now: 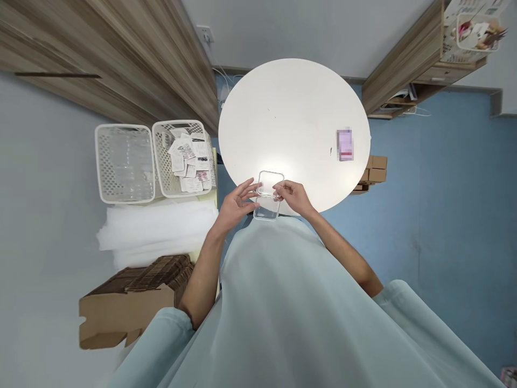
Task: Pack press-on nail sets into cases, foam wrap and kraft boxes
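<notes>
The clear plastic case (266,211) lies between the person's two hands at the near edge of the round white table (294,102). It stands unfolded, its two halves joined along a hinge line: the farther half is over the tabletop, while the nearer half reaches toward the person's pale blue-green garment (278,302).

The right hand (297,198) comes in from the right, thumb and fingertips drawn close together in a pinch on the case's right side, just beyond the hinge; its grip sits at the edge of the farther half, with most of that half to the left of the fingertips. The left hand (238,207) is at the opposite side, its fingers spread and its thumb well apart from them. Those fingers reach the left edge near the hinge, and the thumb lies lower, by the nearer half. Whether the left hand bears any of the case's weight cannot be told.

Well apart from the grip, a small purple packet (345,144), its print blurred, lies toward the right side of the tabletop. To the left of the table stand two white baskets, one holding clear plastic pieces (129,156), the other printed cards (188,161).
</notes>
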The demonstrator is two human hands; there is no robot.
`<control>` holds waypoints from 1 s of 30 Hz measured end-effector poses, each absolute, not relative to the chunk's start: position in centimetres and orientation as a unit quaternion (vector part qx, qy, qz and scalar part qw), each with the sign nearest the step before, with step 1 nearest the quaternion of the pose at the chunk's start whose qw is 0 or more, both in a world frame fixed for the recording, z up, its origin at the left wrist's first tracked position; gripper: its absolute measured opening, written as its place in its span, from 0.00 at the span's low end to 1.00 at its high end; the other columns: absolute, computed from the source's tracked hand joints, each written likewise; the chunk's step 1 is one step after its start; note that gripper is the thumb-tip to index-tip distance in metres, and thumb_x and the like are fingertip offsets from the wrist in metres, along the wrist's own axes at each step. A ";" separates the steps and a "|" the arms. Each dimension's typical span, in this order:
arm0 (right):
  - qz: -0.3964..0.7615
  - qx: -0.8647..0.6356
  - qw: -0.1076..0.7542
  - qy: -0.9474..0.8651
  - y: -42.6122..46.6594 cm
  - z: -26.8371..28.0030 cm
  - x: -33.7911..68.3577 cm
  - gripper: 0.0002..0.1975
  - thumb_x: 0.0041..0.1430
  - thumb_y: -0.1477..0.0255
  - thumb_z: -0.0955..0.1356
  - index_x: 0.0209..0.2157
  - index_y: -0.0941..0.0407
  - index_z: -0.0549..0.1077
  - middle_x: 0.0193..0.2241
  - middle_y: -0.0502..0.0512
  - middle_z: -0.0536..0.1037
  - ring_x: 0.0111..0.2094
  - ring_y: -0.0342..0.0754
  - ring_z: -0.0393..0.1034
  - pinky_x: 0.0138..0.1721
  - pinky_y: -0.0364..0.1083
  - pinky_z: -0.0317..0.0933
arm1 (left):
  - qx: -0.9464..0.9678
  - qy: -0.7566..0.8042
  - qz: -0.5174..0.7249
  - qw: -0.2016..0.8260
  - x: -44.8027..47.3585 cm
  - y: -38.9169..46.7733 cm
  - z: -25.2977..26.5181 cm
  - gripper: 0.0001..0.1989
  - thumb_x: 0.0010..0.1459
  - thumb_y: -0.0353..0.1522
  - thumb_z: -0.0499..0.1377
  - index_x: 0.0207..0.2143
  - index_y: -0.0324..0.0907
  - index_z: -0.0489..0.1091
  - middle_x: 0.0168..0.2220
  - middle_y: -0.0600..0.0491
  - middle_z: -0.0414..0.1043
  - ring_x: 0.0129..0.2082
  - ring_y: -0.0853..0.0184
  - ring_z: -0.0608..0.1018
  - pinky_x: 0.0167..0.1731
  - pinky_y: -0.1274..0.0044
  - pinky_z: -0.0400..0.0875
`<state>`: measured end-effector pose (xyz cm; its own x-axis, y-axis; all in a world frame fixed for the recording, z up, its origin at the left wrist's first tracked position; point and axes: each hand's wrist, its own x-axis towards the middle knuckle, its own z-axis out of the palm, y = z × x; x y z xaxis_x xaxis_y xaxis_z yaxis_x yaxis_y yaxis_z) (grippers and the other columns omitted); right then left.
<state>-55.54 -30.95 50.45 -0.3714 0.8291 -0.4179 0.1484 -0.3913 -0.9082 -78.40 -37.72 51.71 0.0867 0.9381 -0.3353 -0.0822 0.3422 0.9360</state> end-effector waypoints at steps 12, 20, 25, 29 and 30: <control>0.533 -0.533 0.074 -0.652 -27.6 41.7 -60.7 0.14 0.66 0.65 0.74 0.49 0.55 0.77 0.44 0.57 0.81 0.40 0.49 0.78 0.49 0.50 0.72 | 0.250 0.658 0.465 0.537 -84.9 -44.4 49.8 0.53 0.52 0.42 0.77 0.75 0.45 0.59 0.67 0.37 0.73 0.59 0.52 0.81 0.60 0.59 0.76; 0.363 -0.543 -0.115 -0.748 -27.9 33.8 -63.6 0.30 0.57 0.70 0.78 0.59 0.53 0.67 0.59 0.65 0.68 0.49 0.57 0.75 0.43 0.51 0.72 | 0.203 0.686 0.485 0.502 -88.4 -48.5 50.1 0.51 0.51 0.40 0.78 0.73 0.47 0.61 0.67 0.37 0.73 0.59 0.53 0.81 0.63 0.57 0.74; 0.328 -0.544 -0.126 -0.762 -28.3 33.7 -64.4 0.25 0.60 0.71 0.76 0.55 0.54 0.67 0.58 0.64 0.69 0.44 0.54 0.74 0.38 0.48 0.68 | 0.205 0.682 0.491 0.502 -89.3 -49.4 49.8 0.49 0.52 0.40 0.77 0.73 0.48 0.61 0.68 0.38 0.72 0.59 0.53 0.81 0.63 0.57 0.74; 0.335 -0.551 -0.128 -0.753 -28.9 34.5 -64.0 0.20 0.66 0.72 0.72 0.56 0.55 0.65 0.55 0.65 0.74 0.40 0.53 0.74 0.36 0.48 0.63 | 0.215 0.674 0.490 0.509 -89.1 -48.8 49.2 0.50 0.53 0.41 0.77 0.74 0.47 0.61 0.68 0.37 0.72 0.60 0.52 0.81 0.62 0.57 0.75; 0.344 -0.548 -0.122 -0.753 -29.1 34.9 -63.7 0.17 0.69 0.72 0.70 0.56 0.55 0.65 0.53 0.64 0.77 0.40 0.54 0.74 0.37 0.48 0.62 | 0.216 0.673 0.489 0.512 -89.0 -48.4 49.1 0.50 0.52 0.42 0.77 0.74 0.47 0.61 0.68 0.37 0.72 0.60 0.51 0.81 0.62 0.57 0.75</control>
